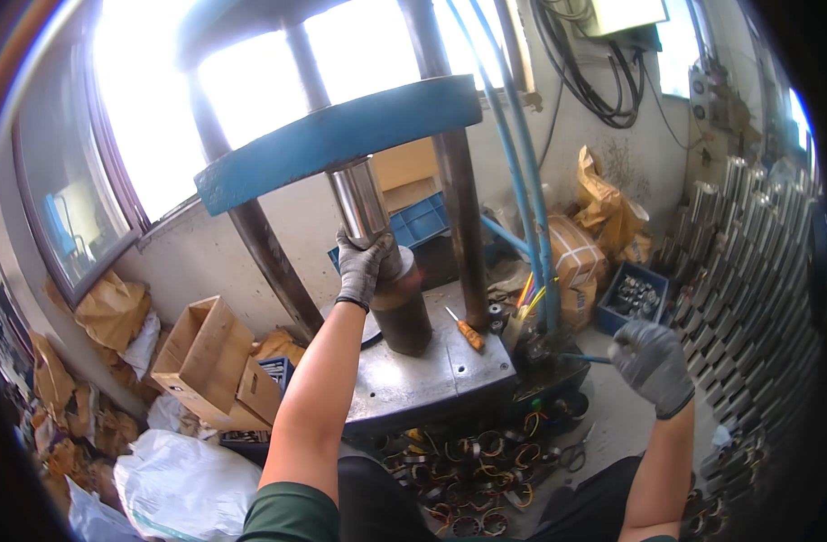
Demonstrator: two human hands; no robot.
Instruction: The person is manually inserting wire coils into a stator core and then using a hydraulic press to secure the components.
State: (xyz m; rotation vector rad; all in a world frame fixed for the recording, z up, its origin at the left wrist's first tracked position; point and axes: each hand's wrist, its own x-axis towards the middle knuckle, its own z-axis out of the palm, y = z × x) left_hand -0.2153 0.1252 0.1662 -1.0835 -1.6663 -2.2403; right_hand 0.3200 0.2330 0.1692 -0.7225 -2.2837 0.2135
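My left hand [363, 266], in a grey glove, grips the top of a dark brown cylinder [403, 312] that stands on the steel press table [422, 379], right under the shiny ram [359, 200] of a blue-beamed press [337, 140]. My right hand [652, 363], also gloved, is shut on a thin blue-handled lever [583, 359] at the press's right side. An orange-handled screwdriver [466, 331] lies on the table just right of the cylinder.
Several wound coils with coloured wires [472, 456] lie on the floor below the table. An open cardboard box [206, 357] and white sacks [183, 488] sit at left. Stacked metal parts [748, 271] rise at right beside a blue crate [632, 296].
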